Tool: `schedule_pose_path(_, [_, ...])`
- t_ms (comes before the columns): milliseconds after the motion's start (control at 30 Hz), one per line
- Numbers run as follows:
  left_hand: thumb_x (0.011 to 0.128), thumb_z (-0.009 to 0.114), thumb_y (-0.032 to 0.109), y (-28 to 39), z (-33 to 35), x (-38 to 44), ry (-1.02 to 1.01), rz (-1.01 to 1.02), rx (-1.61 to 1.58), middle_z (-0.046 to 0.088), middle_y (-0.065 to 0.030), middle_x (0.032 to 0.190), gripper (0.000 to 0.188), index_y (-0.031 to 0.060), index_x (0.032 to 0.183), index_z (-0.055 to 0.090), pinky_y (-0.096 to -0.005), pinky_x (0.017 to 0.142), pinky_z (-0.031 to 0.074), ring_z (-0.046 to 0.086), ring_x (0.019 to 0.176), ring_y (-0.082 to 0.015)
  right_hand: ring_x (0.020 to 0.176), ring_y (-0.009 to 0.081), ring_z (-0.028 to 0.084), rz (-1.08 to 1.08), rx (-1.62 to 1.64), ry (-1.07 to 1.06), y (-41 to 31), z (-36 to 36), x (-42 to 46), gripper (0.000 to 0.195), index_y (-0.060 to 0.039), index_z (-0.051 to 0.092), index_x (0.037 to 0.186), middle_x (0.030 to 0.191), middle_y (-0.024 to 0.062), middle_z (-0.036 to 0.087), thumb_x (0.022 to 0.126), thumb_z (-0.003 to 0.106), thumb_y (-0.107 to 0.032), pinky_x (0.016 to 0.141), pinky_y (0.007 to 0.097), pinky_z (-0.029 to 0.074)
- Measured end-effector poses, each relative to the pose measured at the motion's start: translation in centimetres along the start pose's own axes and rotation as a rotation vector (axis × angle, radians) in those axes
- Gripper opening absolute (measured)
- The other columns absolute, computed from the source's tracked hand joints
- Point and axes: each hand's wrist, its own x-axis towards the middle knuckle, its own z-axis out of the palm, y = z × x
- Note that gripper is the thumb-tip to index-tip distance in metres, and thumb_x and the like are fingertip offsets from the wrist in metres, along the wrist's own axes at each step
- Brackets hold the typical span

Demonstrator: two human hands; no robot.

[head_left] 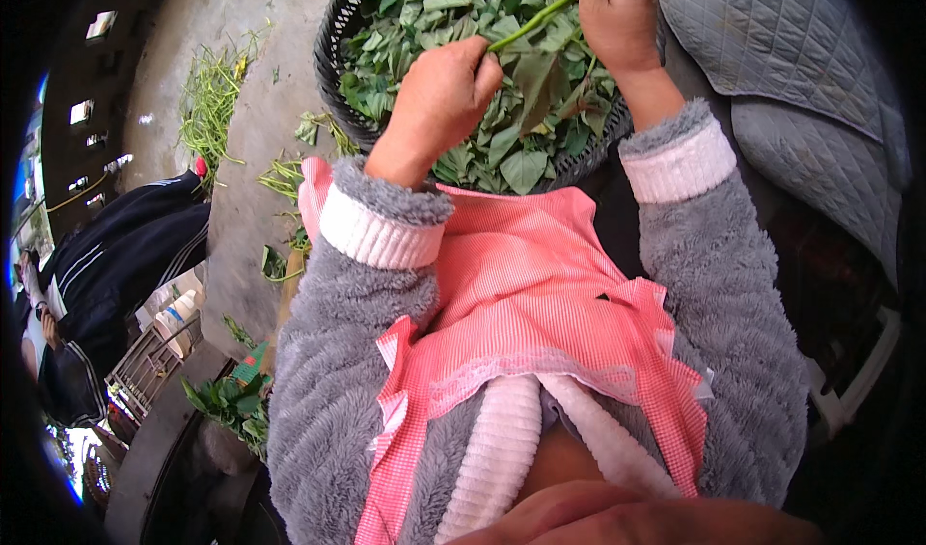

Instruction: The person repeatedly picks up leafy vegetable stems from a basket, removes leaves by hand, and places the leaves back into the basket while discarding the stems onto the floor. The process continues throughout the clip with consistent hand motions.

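Note:
A green leafy stem (537, 20) stretches between my two hands above a black woven plastic basket (327, 67). My left hand (443, 100) pinches its lower end between thumb and curled fingers. At the upper right, my right hand (621, 24) is closed around the other end, near the top edge of the picture. Below the hands, loose green leaves (427, 20) fill the basket. Some larger leaves (532, 104) hang under the stem by my right hand; whether they are attached to it I cannot tell.
Stripped green stems (211, 100) lie heaped on the concrete floor (278, 10) to the left, with more scraps by my left sleeve. A person in dark striped clothes (116, 255) stands beyond them. Leafy greens (235, 407) lie at lower left. Grey quilted covers (781, 31) are at right.

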Motion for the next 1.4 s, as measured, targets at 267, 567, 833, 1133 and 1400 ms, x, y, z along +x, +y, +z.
schedule_pose_path(267, [0.080, 0.046, 0.013, 1.1, 0.6, 0.0, 0.112, -0.393, -0.651, 0.050, -0.0044, 0.056, 0.020, -0.0017, 0.070, 0.054, -0.0268, 0.048, 0.036, 0.044, 0.051, -0.0134, 0.049, 0.0108, 0.046, 0.006, 0.079, 0.089, -0.6, 0.2, 0.6, 0.023, -0.0029, 0.049, 0.070, 0.055, 0.0022, 0.049, 0.089, 0.050, -0.016, 0.048, 0.0259, 0.038])
schedule_pose_path(567, [0.085, 0.043, 0.018, -1.9, -0.5, 0.0, 0.540, -0.679, -0.929, 0.047, -0.0028, 0.057, 0.021, 0.0062, 0.069, 0.050, -0.0243, 0.040, 0.035, 0.043, 0.044, -0.0110, 0.047, 0.0099, 0.045, 0.127, 0.169, 0.483, 4.1, -0.8, 2.7, 0.022, -0.0047, 0.051, 0.070, 0.055, -0.0008, 0.048, 0.089, 0.052, -0.015, 0.045, 0.0234, 0.036])
schedule_pose_path(833, [0.086, 0.056, 0.014, -0.8, 0.2, 0.2, 0.335, -0.512, -0.944, 0.059, -0.0005, 0.078, 0.017, -0.0004, 0.094, 0.059, -0.0182, 0.056, 0.040, 0.050, 0.065, -0.0057, 0.047, 0.0070, 0.043, 0.170, 0.520, 0.343, 3.4, -1.3, 2.5, 0.026, -0.0068, 0.050, 0.070, 0.056, -0.0015, 0.050, 0.090, 0.051, -0.022, 0.044, 0.0216, 0.033])
schedule_pose_path(1133, [0.083, 0.061, 0.014, 0.9, 2.4, 0.8, -0.070, -0.467, -0.927, 0.060, -0.0017, 0.089, 0.026, -0.0012, 0.104, 0.058, -0.0190, 0.067, 0.044, 0.054, 0.075, -0.0055, 0.048, 0.0058, 0.045, 0.265, 0.471, 0.181, 1.6, 1.7, 0.5, 0.028, -0.0065, 0.051, 0.071, 0.057, -0.0023, 0.050, 0.091, 0.050, -0.025, 0.045, 0.0211, 0.036])
schedule_pose_path(1400, [0.083, 0.060, 0.013, 0.9, 2.1, 0.8, -0.160, -0.492, -0.796, 0.059, 0.0013, 0.076, 0.017, -0.0004, 0.094, 0.061, -0.0182, 0.056, 0.042, 0.051, 0.063, -0.0039, 0.049, 0.0066, 0.044, 0.222, 0.489, 0.125, 1.1, 2.2, 0.0, 0.026, -0.0062, 0.048, 0.071, 0.058, -0.0023, 0.049, 0.091, 0.050, -0.023, 0.047, 0.0204, 0.036])
